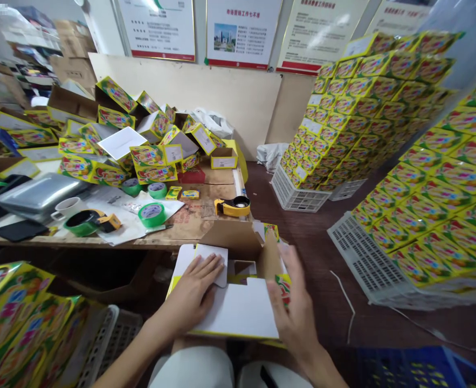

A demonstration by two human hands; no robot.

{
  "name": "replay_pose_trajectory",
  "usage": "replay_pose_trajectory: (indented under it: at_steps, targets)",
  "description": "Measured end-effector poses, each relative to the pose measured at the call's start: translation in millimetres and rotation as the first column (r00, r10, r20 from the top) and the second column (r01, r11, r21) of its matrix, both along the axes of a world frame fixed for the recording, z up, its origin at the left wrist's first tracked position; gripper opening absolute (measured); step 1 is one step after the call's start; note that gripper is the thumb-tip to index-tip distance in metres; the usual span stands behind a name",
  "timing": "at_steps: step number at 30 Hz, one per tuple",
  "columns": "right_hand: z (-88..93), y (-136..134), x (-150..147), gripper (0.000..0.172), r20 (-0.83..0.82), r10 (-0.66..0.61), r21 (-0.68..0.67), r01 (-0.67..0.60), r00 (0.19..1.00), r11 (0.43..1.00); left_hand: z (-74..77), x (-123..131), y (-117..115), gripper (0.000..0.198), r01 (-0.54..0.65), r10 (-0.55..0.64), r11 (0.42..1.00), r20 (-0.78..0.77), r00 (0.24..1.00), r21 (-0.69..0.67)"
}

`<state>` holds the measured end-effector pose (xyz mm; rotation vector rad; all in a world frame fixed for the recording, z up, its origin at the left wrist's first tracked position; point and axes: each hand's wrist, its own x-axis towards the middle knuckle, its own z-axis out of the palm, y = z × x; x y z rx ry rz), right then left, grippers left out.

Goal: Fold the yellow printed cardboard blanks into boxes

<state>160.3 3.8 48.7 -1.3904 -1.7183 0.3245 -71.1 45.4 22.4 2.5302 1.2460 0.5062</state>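
A yellow printed carton lies on my lap with its white inner flaps up and its brown cardboard flap standing at the far side. My left hand lies flat and open on the left white flap, fingers stretched out. My right hand is open too, fingers straight, its palm against the carton's right side flap. Neither hand grips anything.
The wooden table ahead carries a heap of yellow boxes, green tape rolls, a yellow tape dispenser and a cup. Tall stacks of boxes on white crates stand right. More boxes sit at lower left.
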Motion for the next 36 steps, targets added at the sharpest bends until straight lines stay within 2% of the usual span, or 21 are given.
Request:
replay_pose_trajectory:
  at_steps: [3, 5, 8, 11, 13, 15, 18, 20, 21, 22, 23, 25, 26, 27, 30, 33, 36]
  targets:
    - [-21.3, 8, -2, 0.054, 0.184, 0.279, -0.162, -0.251, 0.942, 0.954, 1.5, 3, -1, 0.062, -0.007, 0.007, 1.0, 0.005, 1.0, -0.004]
    - [-28.5, 13, -7, 0.048, 0.22, 0.351, -0.206, -0.309, 0.91, 0.929, 3.8, 5, -3, 0.063, -0.003, 0.003, 1.0, -0.019, 1.0, -0.012]
    - [-24.8, 21, -12, 0.04, 0.123, 0.312, -0.227, -0.279, 0.942, 0.933, 7.2, 8, -5, 0.057, 0.015, -0.016, 1.0, -0.082, 0.997, -0.012]
    - [-12.8, 39, -10, 0.048, -0.096, 0.098, -0.176, -0.114, 0.991, 0.978, 8.5, 9, -6, 0.051, 0.021, -0.023, 1.0, -0.11, 0.994, -0.018]
    - [-5.6, 58, -7, 0.056, -0.231, 0.03, -0.135, -0.062, 0.972, 0.989, 8.4, 9, -5, 0.051, 0.017, -0.018, 1.0, -0.089, 0.996, -0.017]
    - [-1.0, 77, -3, 0.057, -0.331, 0.084, -0.151, -0.14, 0.94, 0.979, 7.9, 8, -5, 0.052, 0.018, -0.018, 1.0, -0.052, 0.998, -0.013]
    - [0.5, 97, -1, 0.056, -0.421, 0.165, -0.244, -0.286, 0.892, 0.927, 6.1, 7, -4, 0.052, 0.004, -0.003, 0.999, 0.007, 1.0, -0.032]
    - [-1.8, 100, -1, 0.054, -0.387, 0.22, -0.289, -0.344, 0.895, 0.893, 2.6, 5, -5, 0.046, -0.032, 0.037, 0.998, 0.086, 0.996, -0.057]
    - [-3.7, 99, -2, 0.049, -0.327, 0.263, -0.299, -0.364, 0.908, 0.882, -0.2, 5, -6, 0.039, -0.086, 0.096, 0.994, 0.165, 0.982, -0.069]
    - [-5.9, 96, -3, 0.042, -0.238, 0.304, -0.31, -0.368, 0.923, 0.877, -3.8, 4, -7, 0.032, -0.176, 0.19, 0.981, 0.267, 0.945, -0.079]
    - [-8.4, 93, -5, 0.033, -0.131, 0.326, -0.319, -0.352, 0.936, 0.88, -7.9, 3, -8, 0.025, -0.293, 0.308, 0.951, 0.379, 0.873, -0.098]
    - [-13.0, 86, -9, 0.025, 0.087, 0.32, -0.323, -0.277, 0.944, 0.905, -16.7, 2, -10, 0.02, -0.505, 0.523, 0.839, 0.55, 0.651, -0.2]
    - [-14.8, 84, -11, 0.025, 0.175, 0.306, -0.319, -0.24, 0.936, 0.917, -20.7, 2, -11, 0.022, -0.552, 0.592, 0.787, 0.585, 0.553, -0.275]
    - [-16.2, 81, -13, 0.026, 0.242, 0.292, -0.314, -0.21, 0.925, 0.926, -24.0, 2, -11, 0.025, -0.551, 0.634, 0.757, 0.595, 0.494, -0.351]
    - [-17.6, 78, -20, 0.029, 0.362, 0.251, -0.284, -0.151, 0.898, 0.947, -28.1, 4, -10, 0.03, -0.445, 0.678, 0.735, 0.579, 0.453, -0.512]
    - [-18.0, 76, -23, 0.029, 0.43, 0.201, -0.239, -0.104, 0.88, 0.966, -27.4, 5, -8, 0.032, -0.414, 0.683, 0.73, 0.581, 0.443, -0.544]
    - [-19.6, 75, -21, 0.027, 0.412, 0.212, -0.21, -0.134, 0.886, 0.968, -27.9, 5, -7, 0.035, -0.378, 0.683, 0.73, 0.589, 0.432, -0.569]
